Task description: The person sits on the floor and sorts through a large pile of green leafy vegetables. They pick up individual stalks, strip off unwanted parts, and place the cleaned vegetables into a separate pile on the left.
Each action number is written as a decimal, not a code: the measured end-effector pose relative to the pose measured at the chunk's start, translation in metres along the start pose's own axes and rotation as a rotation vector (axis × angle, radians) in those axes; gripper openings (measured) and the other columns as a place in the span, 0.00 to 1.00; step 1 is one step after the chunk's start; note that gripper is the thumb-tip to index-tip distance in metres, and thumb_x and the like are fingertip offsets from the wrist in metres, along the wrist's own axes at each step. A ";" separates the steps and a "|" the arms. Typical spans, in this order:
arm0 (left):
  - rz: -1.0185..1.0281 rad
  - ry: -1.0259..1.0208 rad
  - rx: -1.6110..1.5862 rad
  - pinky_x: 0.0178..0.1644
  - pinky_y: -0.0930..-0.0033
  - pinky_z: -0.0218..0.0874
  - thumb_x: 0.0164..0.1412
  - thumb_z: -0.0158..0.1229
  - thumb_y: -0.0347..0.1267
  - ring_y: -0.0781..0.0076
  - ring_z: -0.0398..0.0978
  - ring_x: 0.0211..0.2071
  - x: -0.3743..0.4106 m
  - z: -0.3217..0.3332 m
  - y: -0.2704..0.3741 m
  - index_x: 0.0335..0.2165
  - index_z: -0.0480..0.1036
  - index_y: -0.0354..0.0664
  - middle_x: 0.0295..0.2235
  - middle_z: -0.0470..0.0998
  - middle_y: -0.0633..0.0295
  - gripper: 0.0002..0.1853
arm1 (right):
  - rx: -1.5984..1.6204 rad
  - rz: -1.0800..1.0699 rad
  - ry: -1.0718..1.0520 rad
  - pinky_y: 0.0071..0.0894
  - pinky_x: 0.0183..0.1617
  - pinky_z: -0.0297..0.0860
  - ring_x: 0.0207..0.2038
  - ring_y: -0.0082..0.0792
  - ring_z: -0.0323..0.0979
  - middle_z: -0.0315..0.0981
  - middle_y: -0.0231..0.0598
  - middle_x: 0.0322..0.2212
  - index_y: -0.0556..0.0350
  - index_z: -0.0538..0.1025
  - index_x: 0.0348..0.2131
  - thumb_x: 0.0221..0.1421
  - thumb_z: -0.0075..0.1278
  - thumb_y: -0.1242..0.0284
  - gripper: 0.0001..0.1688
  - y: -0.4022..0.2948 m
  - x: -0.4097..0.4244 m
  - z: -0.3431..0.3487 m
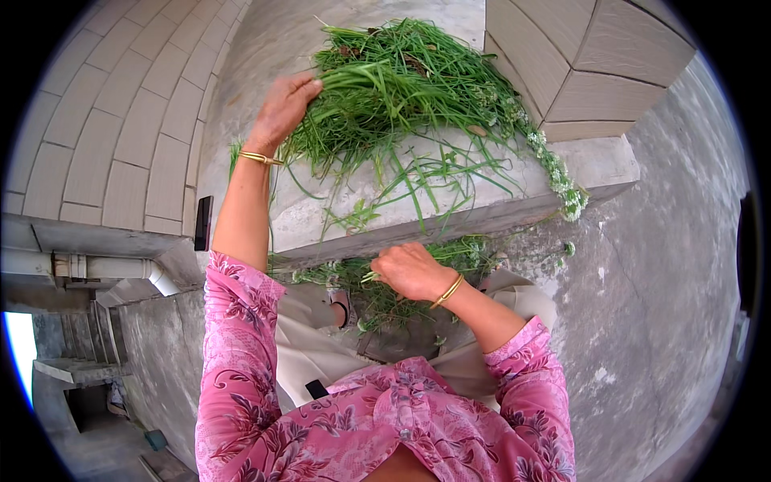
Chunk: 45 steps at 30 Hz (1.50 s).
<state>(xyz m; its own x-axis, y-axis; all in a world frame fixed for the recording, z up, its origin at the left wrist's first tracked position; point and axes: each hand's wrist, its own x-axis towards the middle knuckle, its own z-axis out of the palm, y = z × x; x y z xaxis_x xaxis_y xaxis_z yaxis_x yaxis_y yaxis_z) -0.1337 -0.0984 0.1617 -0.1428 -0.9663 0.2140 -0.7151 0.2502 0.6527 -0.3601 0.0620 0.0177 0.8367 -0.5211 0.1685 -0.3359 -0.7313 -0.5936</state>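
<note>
A heap of long, grass-like green leaves (446,66), probably garlic chives, covers much of the concrete ledge (313,226). My left hand (286,105) reaches to the heap's left side and grips the end of a bunch of green leaves (367,78) lying over it. Closer to my body, my right hand (412,271) is closed on a few thin pale stems (370,277), whose other ends are hidden by the fingers. Below it, loose greens (397,310) with white flower heads lie on the ground between my feet.
White flower heads (560,181) trail over the ledge's right end. A tiled wall (120,132) rises at left and a tiled pillar (602,66) at right. A dark phone-like object (203,223) sits by the ledge's left edge. White pipe (114,267) runs low at left.
</note>
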 end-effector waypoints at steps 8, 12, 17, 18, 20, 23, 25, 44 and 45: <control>0.010 -0.437 0.223 0.29 0.63 0.60 0.54 0.53 0.32 0.67 0.67 0.22 -0.035 0.048 -0.042 0.25 0.70 0.33 0.19 0.71 0.54 0.10 | -0.030 -0.005 -0.016 0.45 0.30 0.68 0.28 0.49 0.74 0.73 0.49 0.21 0.57 0.74 0.18 0.42 0.47 0.74 0.07 -0.003 0.002 0.001; -0.255 -0.362 0.021 0.33 0.71 0.65 0.54 0.55 0.30 0.76 0.70 0.26 -0.082 0.093 -0.092 0.40 0.74 0.35 0.30 0.78 0.61 0.15 | -0.045 0.003 -0.022 0.45 0.30 0.68 0.28 0.49 0.74 0.73 0.49 0.21 0.56 0.74 0.17 0.41 0.47 0.75 0.06 -0.002 0.000 0.002; -0.427 -0.289 -0.212 0.30 0.76 0.64 0.55 0.54 0.28 0.81 0.71 0.28 -0.095 0.075 -0.093 0.42 0.73 0.36 0.32 0.77 0.66 0.15 | -0.039 0.007 -0.048 0.45 0.30 0.68 0.28 0.49 0.74 0.73 0.48 0.21 0.56 0.74 0.18 0.41 0.47 0.74 0.06 0.001 -0.001 0.006; -0.381 -0.269 -0.115 0.30 0.76 0.65 0.55 0.54 0.28 0.81 0.71 0.29 -0.097 0.067 -0.090 0.42 0.73 0.36 0.32 0.77 0.67 0.15 | -0.049 0.005 -0.062 0.44 0.30 0.68 0.28 0.48 0.74 0.73 0.47 0.21 0.57 0.73 0.19 0.42 0.47 0.74 0.06 0.001 0.000 0.007; -0.374 -0.199 -0.067 0.31 0.73 0.65 0.54 0.54 0.27 0.79 0.72 0.29 -0.101 0.059 -0.093 0.42 0.74 0.37 0.34 0.78 0.64 0.15 | -0.059 0.002 -0.062 0.44 0.30 0.68 0.28 0.48 0.74 0.73 0.47 0.21 0.57 0.73 0.19 0.42 0.47 0.74 0.05 0.001 0.001 0.010; -0.062 -0.060 0.183 0.32 0.70 0.65 0.52 0.56 0.27 0.70 0.73 0.28 -0.106 0.059 -0.091 0.40 0.75 0.39 0.32 0.78 0.60 0.14 | -0.068 -0.003 -0.038 0.45 0.29 0.68 0.28 0.49 0.74 0.73 0.49 0.20 0.55 0.74 0.17 0.40 0.47 0.76 0.05 0.002 0.002 0.013; 0.024 -0.027 0.298 0.33 0.66 0.65 0.50 0.57 0.28 0.65 0.73 0.30 -0.101 0.067 -0.073 0.38 0.75 0.41 0.31 0.76 0.57 0.13 | -0.079 -0.010 -0.051 0.45 0.29 0.67 0.27 0.49 0.74 0.73 0.49 0.20 0.55 0.74 0.17 0.40 0.47 0.76 0.05 0.001 0.002 0.013; -0.041 0.107 -0.190 0.35 0.76 0.64 0.50 0.58 0.21 0.77 0.73 0.30 -0.102 0.042 -0.027 0.33 0.74 0.33 0.29 0.77 0.63 0.08 | 0.556 0.126 0.379 0.46 0.27 0.60 0.24 0.55 0.65 0.67 0.50 0.19 0.62 0.67 0.22 0.52 0.49 0.70 0.13 0.002 0.012 -0.011; -0.055 0.132 -0.314 0.34 0.76 0.64 0.51 0.58 0.22 0.77 0.73 0.29 -0.109 0.040 -0.025 0.33 0.74 0.32 0.28 0.77 0.63 0.08 | 0.585 0.145 0.415 0.45 0.27 0.60 0.24 0.55 0.65 0.66 0.50 0.18 0.62 0.67 0.22 0.52 0.49 0.70 0.13 0.002 0.013 -0.014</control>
<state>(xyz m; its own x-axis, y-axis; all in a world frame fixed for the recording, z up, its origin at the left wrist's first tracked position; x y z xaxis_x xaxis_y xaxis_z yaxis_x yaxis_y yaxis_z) -0.1274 -0.0018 0.0928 -0.0054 -0.9680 0.2508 -0.4711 0.2237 0.8532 -0.3563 0.0477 0.0293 0.5296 -0.8036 0.2717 -0.0478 -0.3481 -0.9363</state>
